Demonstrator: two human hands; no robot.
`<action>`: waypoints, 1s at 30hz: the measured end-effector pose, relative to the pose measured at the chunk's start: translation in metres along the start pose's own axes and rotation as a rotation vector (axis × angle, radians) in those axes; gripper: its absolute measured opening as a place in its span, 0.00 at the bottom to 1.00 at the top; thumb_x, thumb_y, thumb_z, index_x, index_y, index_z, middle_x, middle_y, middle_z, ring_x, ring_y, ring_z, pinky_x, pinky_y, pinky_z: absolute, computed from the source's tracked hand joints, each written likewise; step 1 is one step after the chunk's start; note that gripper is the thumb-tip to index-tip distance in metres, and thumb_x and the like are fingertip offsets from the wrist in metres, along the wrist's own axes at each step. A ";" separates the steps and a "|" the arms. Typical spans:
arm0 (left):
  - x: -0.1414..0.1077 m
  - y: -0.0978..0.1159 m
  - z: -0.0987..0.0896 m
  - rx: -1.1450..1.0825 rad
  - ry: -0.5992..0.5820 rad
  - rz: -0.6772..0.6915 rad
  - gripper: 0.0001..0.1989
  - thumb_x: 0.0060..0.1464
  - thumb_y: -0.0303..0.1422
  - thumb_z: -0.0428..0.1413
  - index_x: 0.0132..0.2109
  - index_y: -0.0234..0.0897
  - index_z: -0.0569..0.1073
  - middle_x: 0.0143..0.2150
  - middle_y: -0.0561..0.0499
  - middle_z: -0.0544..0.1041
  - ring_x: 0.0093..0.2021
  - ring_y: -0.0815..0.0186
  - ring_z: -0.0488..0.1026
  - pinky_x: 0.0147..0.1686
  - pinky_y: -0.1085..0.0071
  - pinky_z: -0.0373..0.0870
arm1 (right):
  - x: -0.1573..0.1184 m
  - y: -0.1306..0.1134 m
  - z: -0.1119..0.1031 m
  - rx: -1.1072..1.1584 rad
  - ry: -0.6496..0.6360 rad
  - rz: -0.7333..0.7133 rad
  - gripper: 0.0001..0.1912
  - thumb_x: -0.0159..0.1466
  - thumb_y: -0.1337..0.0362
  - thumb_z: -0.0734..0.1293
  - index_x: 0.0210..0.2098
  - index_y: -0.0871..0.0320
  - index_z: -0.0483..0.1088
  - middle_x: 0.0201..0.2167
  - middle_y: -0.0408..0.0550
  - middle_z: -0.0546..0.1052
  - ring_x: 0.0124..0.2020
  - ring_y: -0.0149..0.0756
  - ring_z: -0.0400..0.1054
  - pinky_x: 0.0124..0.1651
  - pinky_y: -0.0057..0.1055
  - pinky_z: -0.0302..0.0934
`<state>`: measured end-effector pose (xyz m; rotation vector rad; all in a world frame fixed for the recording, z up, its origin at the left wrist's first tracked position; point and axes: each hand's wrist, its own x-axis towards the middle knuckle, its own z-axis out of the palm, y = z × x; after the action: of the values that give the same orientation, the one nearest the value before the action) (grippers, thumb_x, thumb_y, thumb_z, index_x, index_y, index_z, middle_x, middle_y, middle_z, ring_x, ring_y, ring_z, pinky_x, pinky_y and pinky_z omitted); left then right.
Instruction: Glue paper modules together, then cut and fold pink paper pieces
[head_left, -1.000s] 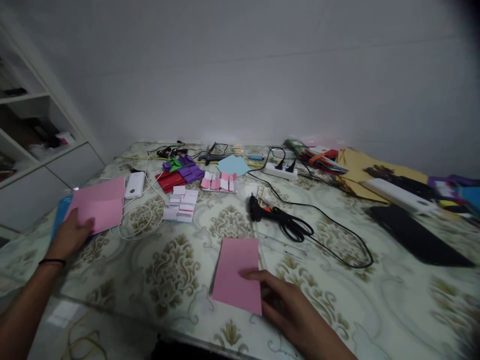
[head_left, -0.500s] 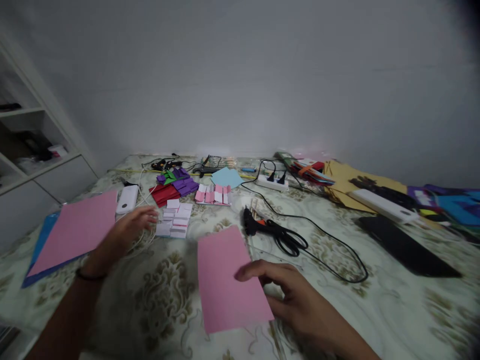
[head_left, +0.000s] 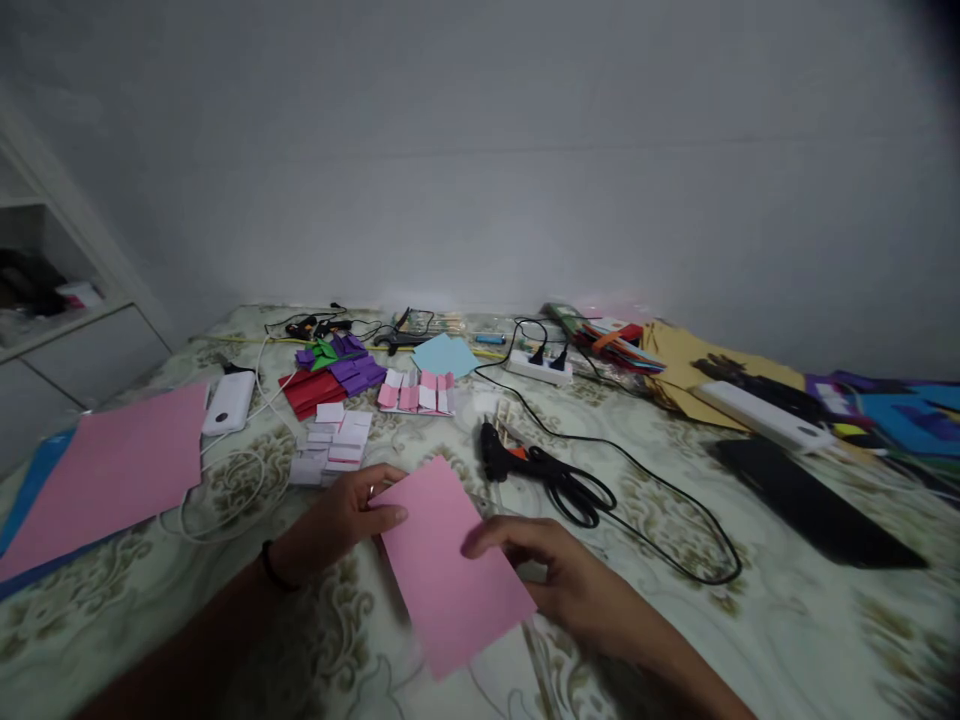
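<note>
A pink sheet of paper [head_left: 450, 590] is held tilted above the patterned tablecloth, between both hands. My right hand [head_left: 551, 570] grips its right edge, thumb on top and fingers underneath. At the upper left edge my left hand [head_left: 352, 520] pinches the sheet, its thumb on the face and the other fingers partly hidden behind. Just past the paper lies a black glue gun [head_left: 495, 450] with its cable coiled beside it. Folded white paper pieces [head_left: 331, 445] lie beyond my left hand, and pink-and-white folded pieces [head_left: 417, 391] sit farther back.
Large pink sheets [head_left: 127, 450] over blue ones lie at the left, near a white power bank [head_left: 229, 402] with a cable. A power strip [head_left: 538, 367], light-blue paper [head_left: 445, 355] and red folded paper [head_left: 319, 393] are farther back. On the right is a black flat slab [head_left: 817, 500].
My left hand has come in from the left and taken hold of the pink sheet's upper left edge. The sheet has turned slightly; my right hand still holds it. The view has shifted a little.
</note>
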<state>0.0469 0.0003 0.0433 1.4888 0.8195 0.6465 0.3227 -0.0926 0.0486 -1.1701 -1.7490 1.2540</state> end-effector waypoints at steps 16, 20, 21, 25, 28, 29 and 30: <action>-0.004 -0.018 0.022 -0.384 0.176 -0.098 0.29 0.49 0.40 0.71 0.54 0.44 0.68 0.35 0.54 0.81 0.33 0.62 0.79 0.34 0.68 0.78 | 0.002 0.011 0.014 -0.041 0.290 -0.082 0.13 0.66 0.60 0.75 0.50 0.50 0.84 0.50 0.54 0.85 0.51 0.47 0.80 0.56 0.40 0.73; -0.009 -0.013 0.012 -0.367 0.004 -0.020 0.53 0.53 0.49 0.71 0.76 0.52 0.50 0.46 0.49 0.83 0.41 0.59 0.82 0.45 0.64 0.77 | 0.001 0.008 0.009 0.062 0.318 -0.011 0.12 0.62 0.57 0.78 0.45 0.51 0.85 0.47 0.53 0.86 0.48 0.46 0.81 0.51 0.38 0.75; -0.011 -0.011 0.008 -0.312 -0.062 0.016 0.56 0.51 0.55 0.70 0.77 0.52 0.49 0.50 0.46 0.83 0.45 0.56 0.82 0.48 0.62 0.77 | 0.000 0.008 0.008 0.109 0.319 0.010 0.13 0.60 0.57 0.79 0.44 0.52 0.85 0.46 0.53 0.86 0.47 0.46 0.81 0.49 0.37 0.75; -0.017 -0.003 -0.004 0.060 -0.156 0.114 0.59 0.31 0.60 0.75 0.71 0.49 0.69 0.65 0.40 0.76 0.62 0.42 0.75 0.59 0.53 0.75 | -0.001 0.009 0.000 0.249 0.317 0.059 0.14 0.55 0.57 0.82 0.39 0.53 0.85 0.43 0.51 0.85 0.44 0.44 0.81 0.44 0.32 0.76; -0.019 0.002 -0.004 0.241 -0.096 0.115 0.47 0.37 0.53 0.76 0.65 0.50 0.77 0.64 0.42 0.79 0.62 0.45 0.75 0.59 0.55 0.76 | -0.002 0.011 -0.002 0.304 0.274 0.063 0.16 0.57 0.51 0.81 0.40 0.54 0.84 0.42 0.51 0.84 0.38 0.41 0.79 0.37 0.30 0.76; -0.019 0.003 -0.002 0.274 -0.081 0.129 0.43 0.41 0.51 0.76 0.64 0.49 0.78 0.62 0.43 0.80 0.61 0.46 0.77 0.58 0.56 0.78 | -0.002 0.012 -0.002 0.321 0.254 0.055 0.17 0.58 0.49 0.80 0.40 0.54 0.84 0.41 0.51 0.83 0.36 0.40 0.79 0.35 0.29 0.76; -0.019 0.004 -0.001 0.303 -0.071 0.154 0.38 0.44 0.49 0.75 0.62 0.49 0.80 0.60 0.42 0.82 0.58 0.48 0.79 0.56 0.58 0.79 | -0.002 0.013 -0.001 0.328 0.239 0.043 0.18 0.58 0.49 0.80 0.40 0.54 0.84 0.41 0.51 0.83 0.35 0.39 0.79 0.35 0.29 0.76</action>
<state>0.0359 -0.0143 0.0490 1.8533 0.7772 0.5979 0.3282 -0.0926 0.0365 -1.1152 -1.2948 1.3087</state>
